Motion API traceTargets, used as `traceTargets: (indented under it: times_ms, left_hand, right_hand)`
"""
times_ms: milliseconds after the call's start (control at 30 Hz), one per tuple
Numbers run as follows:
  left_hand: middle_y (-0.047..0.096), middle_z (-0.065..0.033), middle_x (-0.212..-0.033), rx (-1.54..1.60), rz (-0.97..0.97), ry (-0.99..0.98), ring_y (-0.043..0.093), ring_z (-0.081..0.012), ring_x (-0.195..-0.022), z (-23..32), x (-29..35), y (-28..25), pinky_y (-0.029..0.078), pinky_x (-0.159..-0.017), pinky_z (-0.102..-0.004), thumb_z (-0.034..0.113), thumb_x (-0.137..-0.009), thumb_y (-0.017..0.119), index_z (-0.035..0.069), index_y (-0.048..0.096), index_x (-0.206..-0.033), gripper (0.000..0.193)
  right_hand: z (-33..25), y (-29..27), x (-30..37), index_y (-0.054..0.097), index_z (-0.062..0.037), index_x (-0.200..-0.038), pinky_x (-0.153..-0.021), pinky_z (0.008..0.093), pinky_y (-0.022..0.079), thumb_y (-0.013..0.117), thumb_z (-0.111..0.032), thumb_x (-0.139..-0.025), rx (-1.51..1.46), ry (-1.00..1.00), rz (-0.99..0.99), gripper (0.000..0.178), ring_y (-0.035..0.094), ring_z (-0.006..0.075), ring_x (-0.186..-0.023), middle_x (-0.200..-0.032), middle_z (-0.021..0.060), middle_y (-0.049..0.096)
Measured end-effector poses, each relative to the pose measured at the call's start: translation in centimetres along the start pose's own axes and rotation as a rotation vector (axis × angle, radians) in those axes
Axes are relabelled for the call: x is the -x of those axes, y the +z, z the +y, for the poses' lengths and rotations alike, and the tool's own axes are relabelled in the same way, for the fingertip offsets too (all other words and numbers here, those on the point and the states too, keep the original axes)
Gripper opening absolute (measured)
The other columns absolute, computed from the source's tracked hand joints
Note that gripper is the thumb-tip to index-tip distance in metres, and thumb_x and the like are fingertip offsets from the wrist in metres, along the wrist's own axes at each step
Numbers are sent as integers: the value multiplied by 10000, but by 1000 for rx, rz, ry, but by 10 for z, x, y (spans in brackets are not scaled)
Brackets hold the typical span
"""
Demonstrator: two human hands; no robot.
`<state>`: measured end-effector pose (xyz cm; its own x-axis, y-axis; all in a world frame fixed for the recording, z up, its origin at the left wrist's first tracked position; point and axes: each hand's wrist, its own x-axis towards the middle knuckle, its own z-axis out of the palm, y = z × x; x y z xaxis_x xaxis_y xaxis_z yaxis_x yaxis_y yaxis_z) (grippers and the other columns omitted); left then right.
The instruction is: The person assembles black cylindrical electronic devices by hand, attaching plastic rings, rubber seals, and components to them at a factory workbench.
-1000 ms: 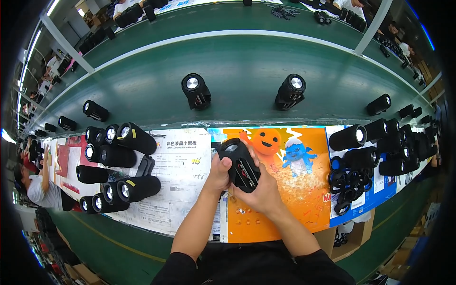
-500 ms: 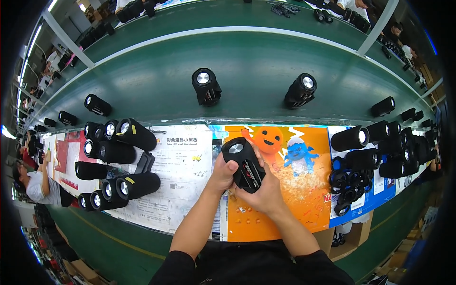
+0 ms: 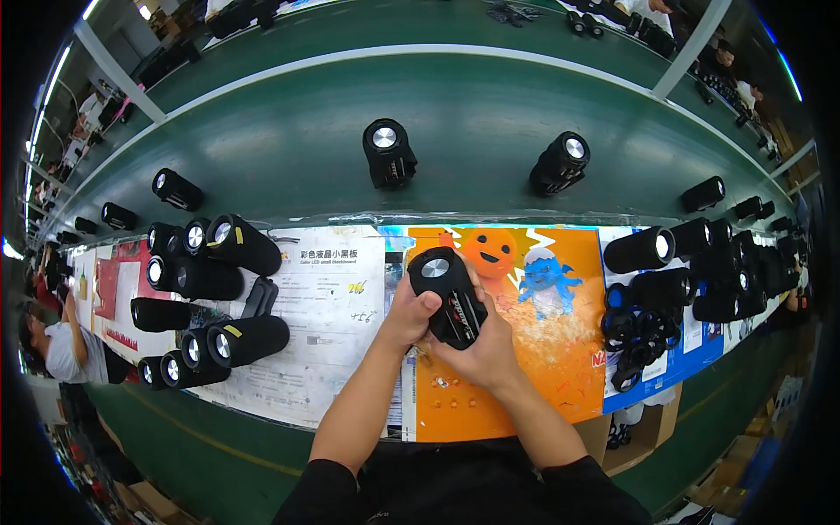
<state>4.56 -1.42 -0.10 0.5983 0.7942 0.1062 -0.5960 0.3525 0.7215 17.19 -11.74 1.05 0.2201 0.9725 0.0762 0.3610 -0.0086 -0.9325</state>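
Over the orange part of the bench I hold a black cylindrical speaker (image 3: pixel 451 302) tilted, its round silver end pointing up and away from me. My left hand (image 3: pixel 409 312) grips its left side, with the thumb pressed against the body near the silver end. My right hand (image 3: pixel 486 348) wraps its right side and lower end, fingers reaching around behind. A black panel with light markings shows on the speaker between my hands. The undersides of the fingers and the back of the speaker are hidden.
Several black speakers (image 3: pixel 249 339) lie on the white sheet at left, and more (image 3: pixel 639 249) at right beside a pile of black rings (image 3: pixel 643 337). Across the green belt (image 3: pixel 472 157) stand spaced speakers (image 3: pixel 389 162). A cardboard box (image 3: pixel 652 437) sits below right; people work farther off.
The speakers on the green belt have shifted slightly right relative to the bench. My hands keep the same grip on the speaker, and the whole view has moved a little.
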Motion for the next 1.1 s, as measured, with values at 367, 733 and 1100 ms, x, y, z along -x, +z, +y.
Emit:
traceTargets:
  times_ms: [367,733,1100]
  left_hand:
    - [673,-120,-1129,-149,-111,-42,736,-273,-1026,-1,-2,-1,629,-970,-442,720,-828,911,53,563,-1391,940]
    - [736,-151,-1103,-182,-191,-110,791,-303,-985,-9,1,20,690,-867,-450,654,-791,960,-4,567,-1514,1054]
    - [743,-115,-1208,-32,-214,-250,791,-286,-1044,-22,3,-12,678,-917,-446,779,-886,805,47,609,-1445,941]
  right_hand:
    - [-2,-47,34,609,-11,-1483,-1016,461,589,891,-347,-951,162,-228,71,690,728,423,-1140,-1307,238,707]
    - [35,-256,183,787,-33,-1087,-683,297,537,850,-133,-983,641,217,804,157,682,142,-794,-980,61,739]
    - [60,-203,183,763,-37,-1043,-932,462,549,891,-195,-935,717,221,744,230,666,366,-1035,-1089,154,689]
